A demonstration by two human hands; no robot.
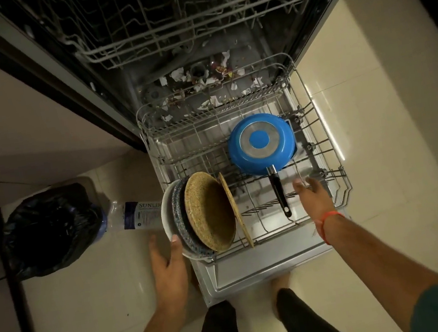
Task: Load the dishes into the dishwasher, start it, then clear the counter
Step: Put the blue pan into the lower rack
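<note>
Head view is looking down into an open dishwasher [191,27] with its lower rack [317,128] pulled out over the lowered door [256,268]. At 9 o'clock in the rack, a stack of plates [205,213] is standing on edge: a white plate [167,222] outermost, a blue patterned plate [181,222] next, then a speckled tan plate [210,212], with a thin tan plate [236,211] just beside it. At 1 o'clock in the rack, a blue frying pan [261,142] is lying upside down, its black handle [279,193] pointing toward 6 o'clock. The left hand [167,267] is resting against the white plate's rim, fingers relaxed, thumb touching the edge. The right hand [311,194] is hovering over the rack at 4 o'clock, fingers extended and gripping nothing. Paper scraps [199,83] are littering the tub floor. On the tiled floor [92,312] at 9 o'clock, a plastic bottle [137,215] is lying beside a bin with a black liner [51,228].
</note>
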